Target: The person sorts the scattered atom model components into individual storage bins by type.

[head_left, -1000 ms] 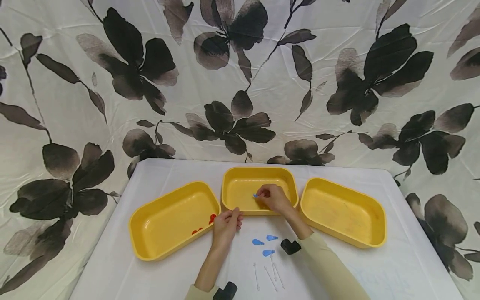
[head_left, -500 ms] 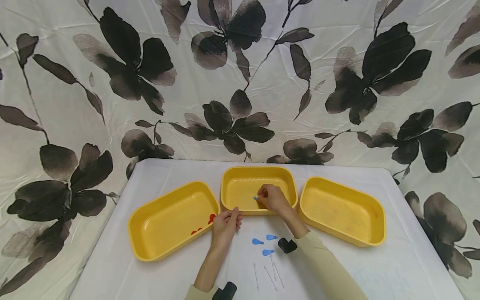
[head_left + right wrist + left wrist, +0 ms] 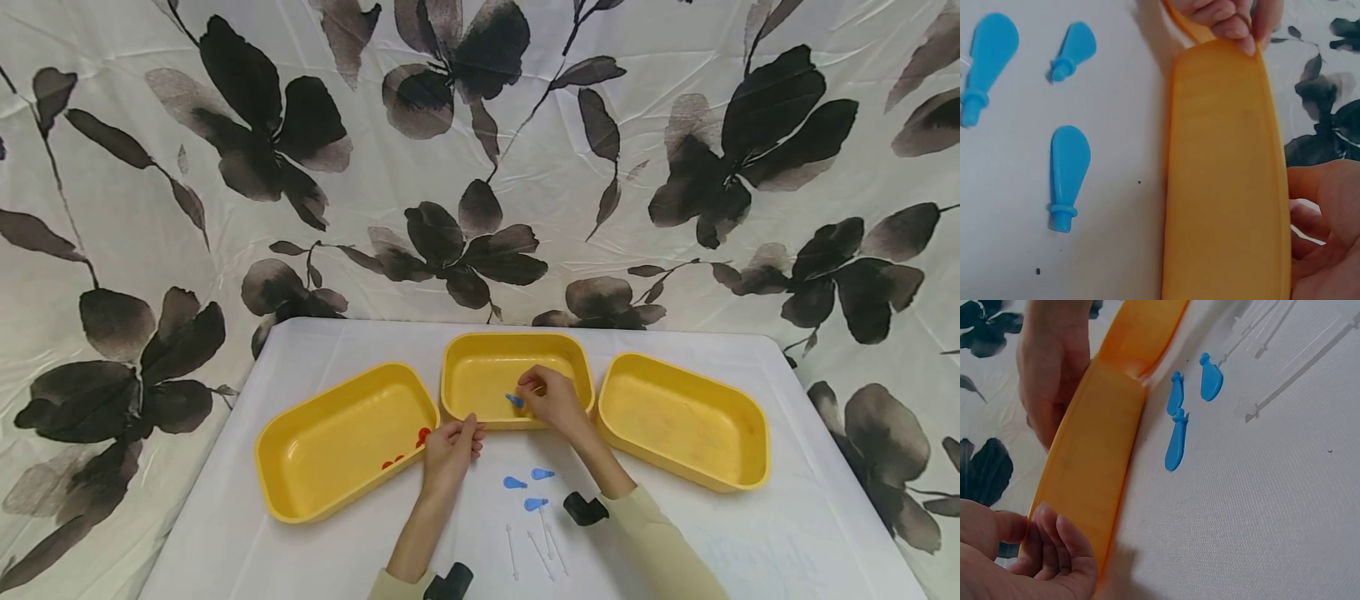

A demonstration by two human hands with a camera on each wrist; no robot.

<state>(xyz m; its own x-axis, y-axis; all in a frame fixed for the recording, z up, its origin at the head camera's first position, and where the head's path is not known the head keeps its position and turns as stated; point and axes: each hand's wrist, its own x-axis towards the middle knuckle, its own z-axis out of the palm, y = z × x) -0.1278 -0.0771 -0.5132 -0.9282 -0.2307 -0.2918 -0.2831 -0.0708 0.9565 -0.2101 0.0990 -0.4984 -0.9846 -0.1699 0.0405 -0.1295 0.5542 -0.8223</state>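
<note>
In the head view my left hand [image 3: 450, 454] pinches the near left rim of the middle yellow tray [image 3: 468, 342]; the left wrist view shows its thumb and fingers around that rim. My right hand [image 3: 553, 402] hovers inside this tray, fingers loosely bent. Just below its fingertips is a small blue paddle-shaped plastic piece [image 3: 514, 400], which looks apart from them. In the right wrist view, the tray wall partly hides the right hand [image 3: 1335, 225], and a gap shows between thumb and fingers. Three similar blue pieces [image 3: 1069, 178] with collared stems lie on the table before the tray.
Left of the middle tray stands another yellow tray [image 3: 330, 408] with several red pieces [image 3: 424, 437] along its near right side. A third yellow tray [image 3: 682, 421] stands at the right. Several thin clear rods [image 3: 512, 552] lie near the table's front.
My right hand has shifted slightly right and up, its fingers easing away from the blue piece, which now shows more fully. My left hand keeps its place on the rim.
</note>
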